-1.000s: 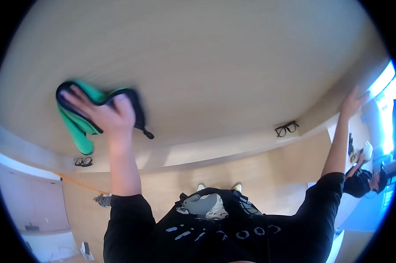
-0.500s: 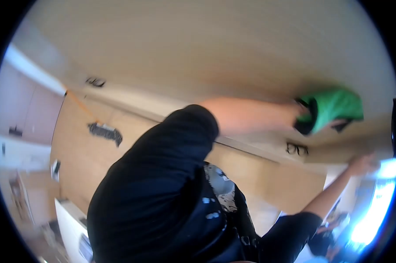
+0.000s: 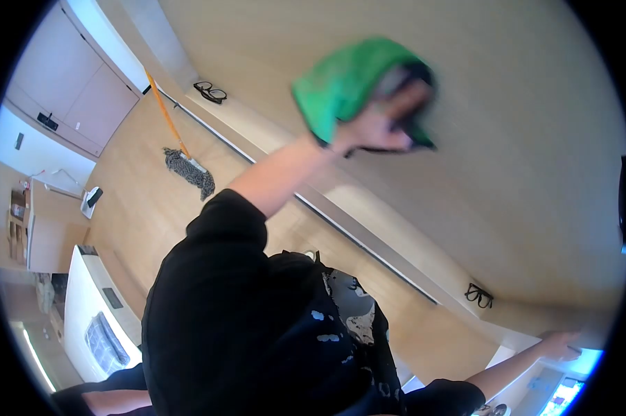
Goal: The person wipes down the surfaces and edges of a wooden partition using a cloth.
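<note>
My left hand (image 3: 389, 125) is closed on a green cloth (image 3: 344, 80) with dark edging, bunched round the fingers and blurred by motion. It is over the broad beige surface (image 3: 493, 139), and I cannot tell whether the cloth touches it. Lower right, my right hand (image 3: 561, 345) is at the end of that surface, arm stretched out, its fingers partly hidden. Two black frames shaped like eyeglasses are at the ledge beside the surface, one (image 3: 210, 92) toward the upper left, the other (image 3: 479, 296) closer to my right hand.
A grey mop (image 3: 189, 173) with an orange handle is on the wooden floor (image 3: 129, 208). A white unit (image 3: 94, 291) and a pale cabinet (image 3: 56, 225) stand at left, below a door (image 3: 70, 73). A bare forearm (image 3: 119, 402) shows at the lower left edge; whose is unclear.
My left hand has carried the green cloth leftward and up across the view. The camera view has turned, showing more of the door and floor. My right hand stays by the surface's end.
</note>
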A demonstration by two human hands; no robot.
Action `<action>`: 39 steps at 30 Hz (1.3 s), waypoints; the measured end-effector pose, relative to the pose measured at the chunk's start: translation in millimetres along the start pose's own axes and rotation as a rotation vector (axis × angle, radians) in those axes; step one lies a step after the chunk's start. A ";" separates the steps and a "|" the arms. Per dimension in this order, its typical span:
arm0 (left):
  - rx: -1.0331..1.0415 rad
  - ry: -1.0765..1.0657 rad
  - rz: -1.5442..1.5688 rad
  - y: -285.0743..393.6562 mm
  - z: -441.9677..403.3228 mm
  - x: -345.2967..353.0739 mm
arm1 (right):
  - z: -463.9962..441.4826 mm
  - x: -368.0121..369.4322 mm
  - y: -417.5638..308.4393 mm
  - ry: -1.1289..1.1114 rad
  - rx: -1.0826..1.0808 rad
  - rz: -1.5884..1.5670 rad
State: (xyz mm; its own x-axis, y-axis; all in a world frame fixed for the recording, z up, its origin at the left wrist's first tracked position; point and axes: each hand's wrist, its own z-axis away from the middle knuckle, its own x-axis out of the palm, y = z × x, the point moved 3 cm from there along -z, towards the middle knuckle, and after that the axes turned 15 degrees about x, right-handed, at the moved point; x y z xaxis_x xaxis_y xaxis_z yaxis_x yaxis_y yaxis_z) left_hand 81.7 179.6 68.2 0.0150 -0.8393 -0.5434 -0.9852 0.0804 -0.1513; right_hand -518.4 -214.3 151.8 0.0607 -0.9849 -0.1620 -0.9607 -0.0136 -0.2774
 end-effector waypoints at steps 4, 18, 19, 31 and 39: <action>-0.061 0.300 -0.337 -100.8 73.7 -79.9 | -16.9 59.2 54.9 0.240 -0.523 0.459; -0.446 0.561 -0.247 -78.7 115.5 -52.3 | 7.3 -32.5 -26.8 -0.021 0.340 -0.414; -0.407 0.520 -0.319 -64.2 107.3 -38.6 | 8.3 -34.9 -30.2 -0.039 0.371 -0.472; -0.126 -0.091 -0.271 133.0 21.4 122.3 | 16.1 -56.9 -53.1 -0.259 0.514 -0.530; -0.032 -0.216 1.090 274.0 -102.3 233.6 | 19.1 -42.8 -38.2 -0.234 0.317 -0.543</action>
State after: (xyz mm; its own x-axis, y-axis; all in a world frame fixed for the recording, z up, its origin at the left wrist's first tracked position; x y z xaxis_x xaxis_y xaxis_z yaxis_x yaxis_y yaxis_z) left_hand -202.2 -49.4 -15.8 -0.8353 -0.2164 -0.5055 -0.4932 0.7012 0.5149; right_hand -479.1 -168.3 151.2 0.6040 -0.7891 -0.1119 -0.6534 -0.4098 -0.6366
